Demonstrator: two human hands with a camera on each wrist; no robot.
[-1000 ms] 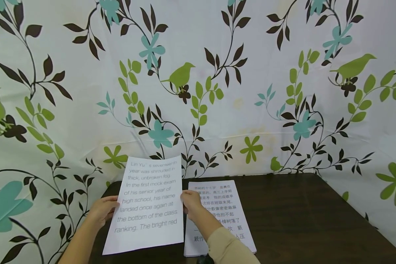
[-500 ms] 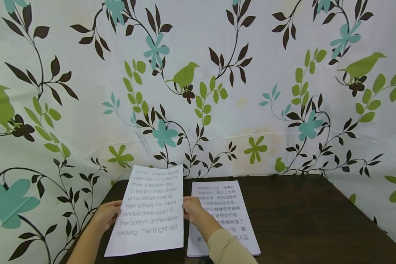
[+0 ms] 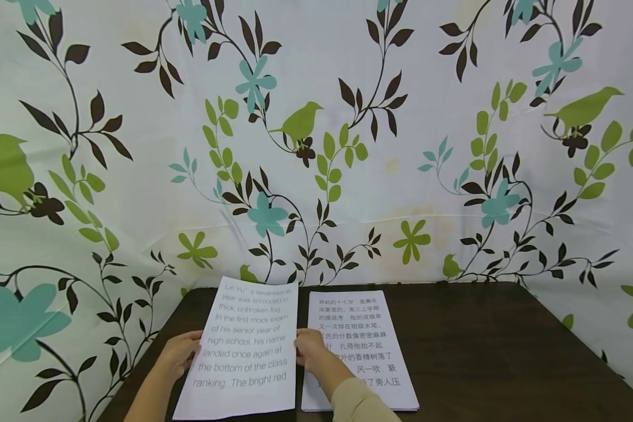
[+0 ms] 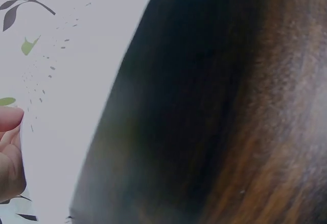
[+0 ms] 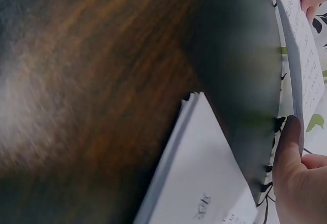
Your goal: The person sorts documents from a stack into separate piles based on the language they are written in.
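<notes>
Dark wooden desk (image 3: pixel 480 351) against a floral backdrop. Left hand (image 3: pixel 176 354) and right hand (image 3: pixel 310 347) each pinch a side edge of the English-text sheet (image 3: pixel 245 351), held just left of the Chinese-text paper stack (image 3: pixel 369 340). Judged step: lowering the sheet; next, flatten and release.

A dark wooden table (image 3: pixel 480 351) carries a stack of printed sheets (image 3: pixel 366 340) (Chinese text, apparently several pages) lying flat.

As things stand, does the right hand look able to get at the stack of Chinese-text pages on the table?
Probably yes, but not freely: the right hand pinches the right edge of the English sheet, as the left hand does the other edge. The stack lies just beside it, uncovered on the table.
</notes>
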